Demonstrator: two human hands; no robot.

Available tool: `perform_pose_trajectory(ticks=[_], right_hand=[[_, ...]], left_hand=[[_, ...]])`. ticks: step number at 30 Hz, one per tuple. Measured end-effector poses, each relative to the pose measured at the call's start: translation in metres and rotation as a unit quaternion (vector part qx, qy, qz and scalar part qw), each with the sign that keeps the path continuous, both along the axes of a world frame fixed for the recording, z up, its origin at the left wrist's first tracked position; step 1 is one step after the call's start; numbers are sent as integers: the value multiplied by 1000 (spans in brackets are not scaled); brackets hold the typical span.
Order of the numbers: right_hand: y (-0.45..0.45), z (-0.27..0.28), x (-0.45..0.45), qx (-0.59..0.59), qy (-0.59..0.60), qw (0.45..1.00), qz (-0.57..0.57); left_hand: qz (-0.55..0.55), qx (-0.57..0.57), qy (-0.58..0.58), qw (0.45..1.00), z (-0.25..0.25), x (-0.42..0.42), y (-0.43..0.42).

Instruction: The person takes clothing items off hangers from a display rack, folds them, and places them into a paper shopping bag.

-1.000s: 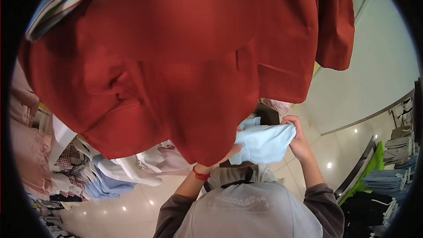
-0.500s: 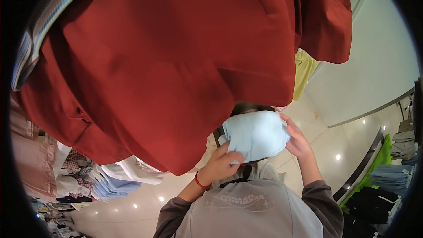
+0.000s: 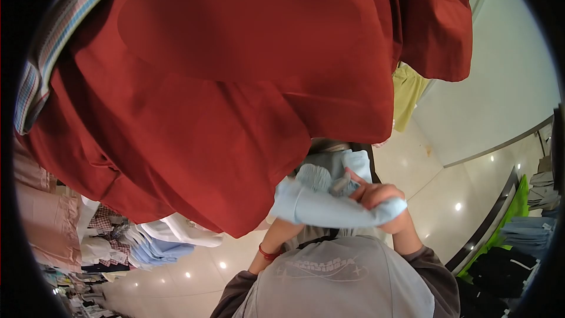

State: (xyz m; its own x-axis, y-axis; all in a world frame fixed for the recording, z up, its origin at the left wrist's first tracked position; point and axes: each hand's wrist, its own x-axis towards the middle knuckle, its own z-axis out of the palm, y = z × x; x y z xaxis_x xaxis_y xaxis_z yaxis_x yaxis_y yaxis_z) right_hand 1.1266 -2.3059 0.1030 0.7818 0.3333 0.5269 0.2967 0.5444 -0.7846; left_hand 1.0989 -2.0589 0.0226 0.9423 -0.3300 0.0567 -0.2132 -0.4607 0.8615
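Observation:
A light blue folded garment [image 3: 329,211] is stretched sideways in front of my body, blurred in places by motion. My right hand [image 3: 381,195] has its fingers curled over the garment's right end. At the left end, my left hand [image 3: 283,231] grips the cloth from behind; its fingers are hidden by the fabric. Behind the lifted garment lie more pale blue folded clothes [image 3: 358,164], one with a gathered part [image 3: 313,176], on a dark-edged surface. A small grey piece, too blurred to name, shows near my right fingertips.
A large red cloth [image 3: 235,112] hangs close overhead and hides the upper left. Racks of clothes [image 3: 156,250] stand at lower left. A yellow garment [image 3: 409,97] hangs beside a pale panel [image 3: 500,94]. Stacked folded clothes [image 3: 518,235] are at right, above a tiled floor [image 3: 418,182].
The garment has gone from a compact bundle to a long strip, lower and nearer my body, uncovering the clothes behind it. My right hand has moved from its right side to over it.

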Motion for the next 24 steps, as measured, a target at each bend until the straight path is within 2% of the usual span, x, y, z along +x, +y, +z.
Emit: perform_pose_trajectory(ticks=[1, 3, 5, 6, 8, 10, 11, 12, 13, 16, 19, 22, 24], right_hand=[[-2, 5, -2, -26, -24, 999, 3], [-5, 16, -6, -98, -57, 993, 18], [-10, 11, -11, -113, -26, 992, 44], [-12, 7, -14, -120, -11, 991, 57], [-10, -1, -24, -86, 79, 993, -21], [-11, -12, -32, -99, 150, 978, -109], [-9, -12, -33, -113, 194, 964, -139], [-5, -11, -34, -128, 237, 948, -170], [-2, -12, -34, -142, 278, 929, -200], [5, -36, -39, -37, 393, 915, -84], [8, -53, -50, 69, 475, 877, 26], [12, -48, -54, 129, 485, 863, 61], [10, -50, -49, 72, 465, 882, -4]], left_hand=[[-22, -6, 14, 1000, 4, 0, 2], [-23, -111, 76, 991, 20, -6, 3], [-24, -215, 141, 966, 41, -13, 1], [-16, -266, 198, 943, 37, -15, 3], [17, -361, 331, 872, 12, -20, 10], [9, -359, 264, 895, 26, -21, 7], [-19, -306, 115, 945, 41, -26, 6], [-46, -245, -37, 968, 54, -28, 3], [-18, -287, 0, 958, 53, -29, 1], [40, -417, 88, 904, 43, -34, -8], [58, -457, 98, 882, 19, -36, -6], [83, -509, 268, 814, 15, -34, -1], [117, -429, 238, 864, 13, -32, -4]])
